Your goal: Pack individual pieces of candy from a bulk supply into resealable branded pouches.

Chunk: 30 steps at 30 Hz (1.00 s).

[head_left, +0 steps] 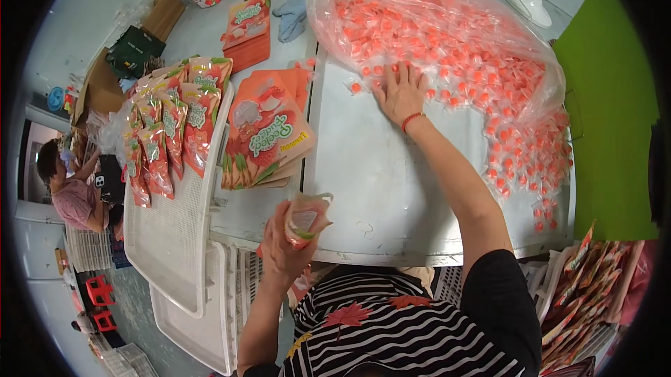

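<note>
My left hand (285,248) grips a printed candy pouch (307,219) by its sides near the table's front edge. The pouch's mouth gapes upward. Far out on the table, my right hand (402,94) lies with fingers spread at the near edge of a heap of red candies (447,48) in clear wrappers. A red string circles that wrist. Whether any candy sits under the fingertips I cannot tell. The heap spills from a large clear plastic bag (545,97). Left of the bare table top, flat pouches (269,129) lie in a stack.
A white mesh tray (164,237) at the left bears several filled pouches (171,115). Behind are another pouch stack (248,27) and a blue cloth (291,17). More packed pouches (583,293) stand in a crate at lower right. Another person (77,192) sits at far left.
</note>
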Tool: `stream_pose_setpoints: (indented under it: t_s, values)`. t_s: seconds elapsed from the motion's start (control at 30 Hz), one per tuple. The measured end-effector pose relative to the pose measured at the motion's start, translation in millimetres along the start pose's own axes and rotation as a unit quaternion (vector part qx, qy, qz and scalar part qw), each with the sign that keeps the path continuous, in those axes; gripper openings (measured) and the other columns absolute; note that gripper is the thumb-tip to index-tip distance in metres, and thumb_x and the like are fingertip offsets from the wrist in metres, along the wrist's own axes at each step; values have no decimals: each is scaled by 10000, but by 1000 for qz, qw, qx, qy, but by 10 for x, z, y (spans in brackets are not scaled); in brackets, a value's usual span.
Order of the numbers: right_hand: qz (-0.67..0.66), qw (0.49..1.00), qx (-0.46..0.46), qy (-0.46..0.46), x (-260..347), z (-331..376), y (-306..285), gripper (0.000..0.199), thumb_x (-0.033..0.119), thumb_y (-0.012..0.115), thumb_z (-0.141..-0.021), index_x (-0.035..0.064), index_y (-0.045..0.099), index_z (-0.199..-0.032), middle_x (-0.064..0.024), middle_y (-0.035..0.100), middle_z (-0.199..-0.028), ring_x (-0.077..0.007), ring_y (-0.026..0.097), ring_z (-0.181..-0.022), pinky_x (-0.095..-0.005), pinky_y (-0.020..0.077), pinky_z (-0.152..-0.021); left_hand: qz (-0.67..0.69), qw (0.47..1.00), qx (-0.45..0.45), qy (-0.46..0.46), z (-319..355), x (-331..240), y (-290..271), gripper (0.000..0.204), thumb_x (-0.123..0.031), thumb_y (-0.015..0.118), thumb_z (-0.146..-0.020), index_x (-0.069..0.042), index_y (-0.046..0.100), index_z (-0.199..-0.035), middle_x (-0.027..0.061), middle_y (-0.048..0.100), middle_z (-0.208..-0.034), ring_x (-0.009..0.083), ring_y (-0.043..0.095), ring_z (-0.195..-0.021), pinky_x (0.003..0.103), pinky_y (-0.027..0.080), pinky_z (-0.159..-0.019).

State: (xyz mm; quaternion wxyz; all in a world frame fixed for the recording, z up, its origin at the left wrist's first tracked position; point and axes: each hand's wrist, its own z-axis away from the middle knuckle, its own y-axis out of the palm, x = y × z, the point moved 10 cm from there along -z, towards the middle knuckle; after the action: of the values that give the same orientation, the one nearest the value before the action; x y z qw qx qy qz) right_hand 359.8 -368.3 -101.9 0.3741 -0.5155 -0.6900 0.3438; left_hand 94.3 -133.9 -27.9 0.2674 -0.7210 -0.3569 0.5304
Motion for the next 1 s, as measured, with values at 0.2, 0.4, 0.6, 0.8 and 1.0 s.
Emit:
stream_pose_setpoints:
  t_s: [0.2,0.4,0.6,0.8,1.0]
  values:
    - [-108,992,40,-52,430,745,-457,495,311,583,-889,94,479,-1321,-182,427,-1336,-400,382,-1245,-571,274,-1020,-3,999,-31,-23,-24,231,-69,774,-157,827,-659,-11,413,-1296,213,599,-1064,398,602,-948,418,506,-805]
    - [-330,939,96,21,-62,1164,-592,425,288,495,-951,85,467,-1323,-142,468,-1313,-274,452,-1204,-453,334,-1031,8,999,-32,-18,-214,162,-146,787,-110,800,-700,-23,355,-1343,200,621,-1154,323,634,-1041,357,509,-853]
    - [-682,684,-12,258,-1262,1170,-432,333,266,348,-1023,19,495,-1190,-128,575,-1190,-225,532,-1158,-354,400,-986,5,997,-64,-39,-25,201,-307,786,-85,797,-689,-33,365,-1344,196,637,-1112,289,658,-997,351,529,-819]
    - [-654,713,10,253,-1258,1214,-457,359,286,347,-1023,6,503,-1185,-137,592,-1151,-211,561,-1090,-343,421,-954,46,993,-96,-46,-7,233,-393,793,-86,794,-684,-52,373,-1354,191,635,-1097,295,658,-972,360,526,-832]
    - [-358,930,56,53,-356,963,-818,443,369,509,-928,69,521,-1253,-179,536,-1207,-322,509,-1136,-406,396,-971,23,994,-96,-44,17,282,-366,799,-98,803,-680,-56,375,-1353,178,611,-1137,289,643,-1009,358,519,-845]
